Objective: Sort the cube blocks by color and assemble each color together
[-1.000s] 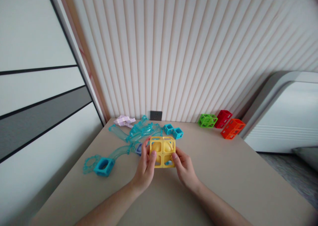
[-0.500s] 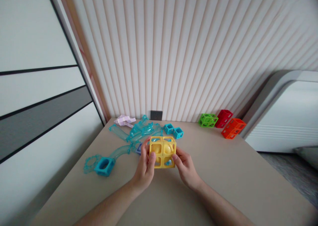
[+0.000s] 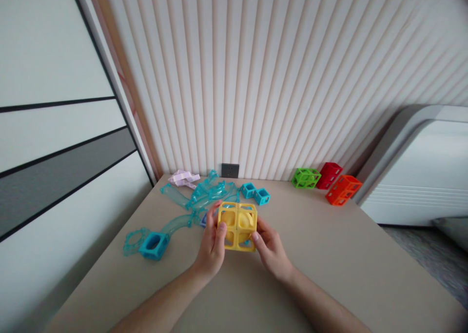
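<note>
Between my two hands, above the table, is a yellow block [image 3: 237, 229] made of open-framed cubes joined together, with rounded shapes inside its openings. My left hand [image 3: 211, 247] is closed around its left side, thumb on the near face. On the other side, my right hand [image 3: 272, 249] grips the lower right edge with its thumb in front. The fingers behind the block are partly hidden. Just behind my left hand, a small blue-purple piece [image 3: 204, 219] shows, mostly covered by the fingers.
Clear teal track pieces [image 3: 208, 194] lie in a heap at the back left. A teal cube [image 3: 154, 245] sits at left. Two small teal cubes [image 3: 262, 196], lilac pieces [image 3: 183, 177], and green [image 3: 306, 178], red [image 3: 329, 175] and orange blocks [image 3: 343, 190] stand near the wall.
The yellow block has shifted slightly left and down in both hands, with a small tilt. Everything else on the table stays in place.
</note>
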Motion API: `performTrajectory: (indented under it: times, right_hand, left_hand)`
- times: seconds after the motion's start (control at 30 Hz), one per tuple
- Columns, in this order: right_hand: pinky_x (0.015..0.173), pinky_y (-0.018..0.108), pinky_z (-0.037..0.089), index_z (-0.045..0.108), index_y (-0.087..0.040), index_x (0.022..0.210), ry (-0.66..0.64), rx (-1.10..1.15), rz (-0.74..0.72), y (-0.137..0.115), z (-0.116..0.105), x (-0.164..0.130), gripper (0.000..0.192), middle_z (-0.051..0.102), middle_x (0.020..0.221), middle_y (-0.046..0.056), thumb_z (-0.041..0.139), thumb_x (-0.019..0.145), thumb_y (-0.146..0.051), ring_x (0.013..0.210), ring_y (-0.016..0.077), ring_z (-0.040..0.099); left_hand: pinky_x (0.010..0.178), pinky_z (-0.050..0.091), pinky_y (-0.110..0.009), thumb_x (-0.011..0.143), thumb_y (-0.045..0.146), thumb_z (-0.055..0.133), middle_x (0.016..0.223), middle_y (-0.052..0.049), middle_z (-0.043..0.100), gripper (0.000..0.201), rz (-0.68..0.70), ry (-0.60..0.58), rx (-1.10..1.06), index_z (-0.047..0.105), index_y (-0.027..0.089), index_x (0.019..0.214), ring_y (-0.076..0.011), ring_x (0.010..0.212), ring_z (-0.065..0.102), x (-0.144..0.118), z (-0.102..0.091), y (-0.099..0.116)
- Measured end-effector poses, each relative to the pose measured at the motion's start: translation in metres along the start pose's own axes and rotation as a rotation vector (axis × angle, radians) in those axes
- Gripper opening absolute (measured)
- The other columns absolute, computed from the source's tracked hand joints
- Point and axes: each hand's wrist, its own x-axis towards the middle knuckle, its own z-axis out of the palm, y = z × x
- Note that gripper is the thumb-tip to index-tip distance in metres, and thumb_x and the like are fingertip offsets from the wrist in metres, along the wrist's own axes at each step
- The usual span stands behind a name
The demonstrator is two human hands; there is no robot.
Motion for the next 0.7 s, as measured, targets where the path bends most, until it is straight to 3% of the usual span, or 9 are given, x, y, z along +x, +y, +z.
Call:
performTrajectory:
  times: [0.23, 0.47, 0.57, 0.7]
  right_hand:
    - [0.091, 0.037, 0.054, 0.060, -0.019, 0.131, -0.002, -0.063, -0.023, -0.008, 0.001, 0.000, 0.050, 0.070, 0.119, 0.011, 0.048, 0.098, -0.055, 0.106, 0.0276, 0.066]
    - [0.087, 0.033, 0.055, 0.058, -0.021, 0.134, 0.003, -0.122, -0.038, -0.007, 0.000, -0.001, 0.049, 0.071, 0.116, 0.008, 0.044, 0.100, -0.053, 0.105, 0.0269, 0.066]
    - [0.090, 0.034, 0.055, 0.056, -0.023, 0.136, 0.039, -0.139, -0.026, -0.002, 0.000, 0.001, 0.047, 0.070, 0.120, 0.008, 0.044, 0.101, -0.052, 0.108, 0.0263, 0.066]
    - [0.096, 0.037, 0.053, 0.054, -0.023, 0.138, 0.186, -0.196, -0.061, 0.004, -0.001, 0.006, 0.045, 0.067, 0.126, 0.010, 0.046, 0.101, -0.048, 0.110, 0.0245, 0.065]
  left_hand:
    - [0.115, 0.037, -0.043, 0.102, 0.043, 0.036, 0.146, -0.011, 0.052, 0.046, 0.014, -0.028, 0.029, 0.043, 0.023, 0.143, -0.0265, 0.138, 0.046, 0.003, -0.002, 0.003]
    - [0.117, 0.035, -0.044, 0.102, 0.043, 0.035, 0.148, -0.011, 0.050, 0.047, 0.011, -0.026, 0.024, 0.040, 0.023, 0.144, -0.0262, 0.140, 0.044, 0.003, -0.002, 0.000]
    - [0.117, 0.035, -0.043, 0.102, 0.045, 0.036, 0.151, -0.011, 0.047, 0.051, -0.020, -0.054, -0.020, 0.036, 0.023, 0.148, -0.0263, 0.143, 0.041, 0.002, -0.001, 0.003]
    - [0.113, 0.041, -0.045, 0.098, 0.044, 0.050, 0.156, -0.015, 0.039, 0.067, -0.050, -0.152, -0.177, 0.020, 0.025, 0.154, -0.0300, 0.143, 0.041, -0.001, 0.004, 0.007]
